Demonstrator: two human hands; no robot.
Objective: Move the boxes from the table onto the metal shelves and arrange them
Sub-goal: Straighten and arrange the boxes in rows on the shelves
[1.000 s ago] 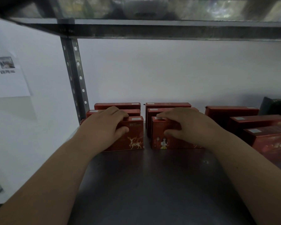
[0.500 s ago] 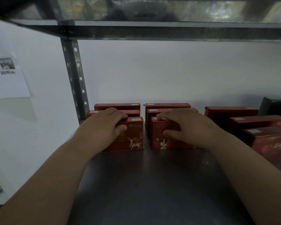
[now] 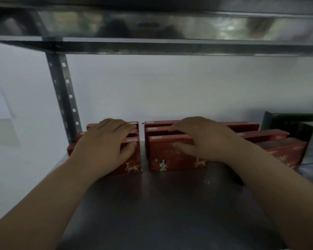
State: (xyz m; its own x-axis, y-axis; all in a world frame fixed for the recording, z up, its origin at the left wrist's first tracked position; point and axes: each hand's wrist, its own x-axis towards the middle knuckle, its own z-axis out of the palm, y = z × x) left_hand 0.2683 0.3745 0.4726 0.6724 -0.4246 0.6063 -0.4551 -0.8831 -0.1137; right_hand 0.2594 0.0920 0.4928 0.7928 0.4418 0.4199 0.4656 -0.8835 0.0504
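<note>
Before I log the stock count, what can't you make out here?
All head view:
- Left boxes: mostly covered by the left hand.
- Middle boxes: right ends behind the right hand.
- Right boxes: partly behind the right forearm; count unsure.
- Dark boxes: cut by the right edge.
- Top labels: too blurred to read.

The left hand point(image 3: 105, 147) and the right hand point(image 3: 206, 141) are both bare from fingertips to wrist, their backs smooth and their fingers rounded at the tips. Behind each wrist the left forearm point(image 3: 43, 204) and the right forearm point(image 3: 278, 195) are bare too, broadening away from the hands.
</note>
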